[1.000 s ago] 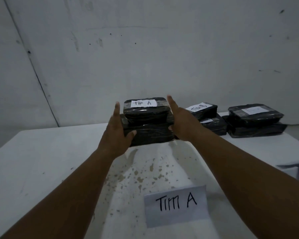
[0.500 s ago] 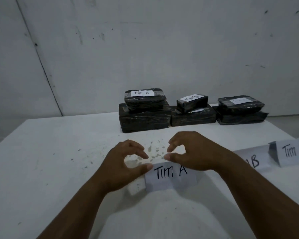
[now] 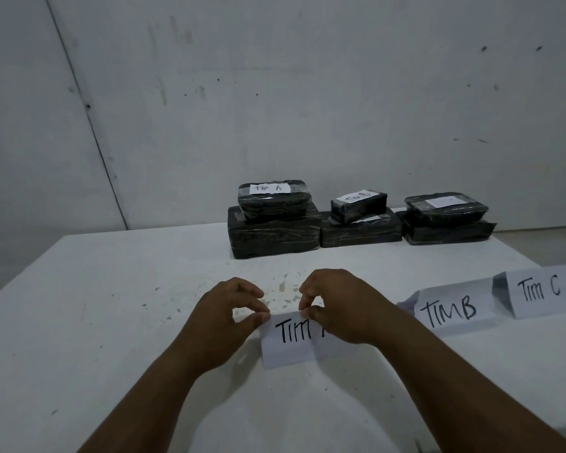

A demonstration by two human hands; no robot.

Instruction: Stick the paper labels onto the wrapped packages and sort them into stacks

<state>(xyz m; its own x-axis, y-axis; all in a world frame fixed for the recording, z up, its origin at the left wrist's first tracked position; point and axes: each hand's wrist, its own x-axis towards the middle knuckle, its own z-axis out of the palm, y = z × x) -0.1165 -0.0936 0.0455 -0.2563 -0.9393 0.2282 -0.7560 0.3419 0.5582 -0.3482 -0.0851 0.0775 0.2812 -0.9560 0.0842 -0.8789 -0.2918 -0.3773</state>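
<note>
My left hand (image 3: 224,317) and right hand (image 3: 339,305) each pinch the top edge of the "TIM A" sign (image 3: 290,341) on the white surface (image 3: 111,305). Three stacks of labelled black packages (image 3: 360,220) sit well beyond, by the wall.

Three stacks of black plastic-wrapped packages sit in a row at the far edge of the surface, two high each. The left stack (image 3: 275,223) has a rounded package with a small white label reading "TIM A" (image 3: 270,188) on top of a bigger block. The middle stack (image 3: 360,220) is topped by a small box labelled "TIM B" (image 3: 356,196). The right stack (image 3: 446,219) has a label (image 3: 444,201) too blurry to read. Up front stand three white paper signs: "TIM A" sign (image 3: 290,338), pinched at its top edge by both hands, then "TIM B" sign (image 3: 451,310) and "TIM C" sign (image 3: 541,291) to its right.
</note>
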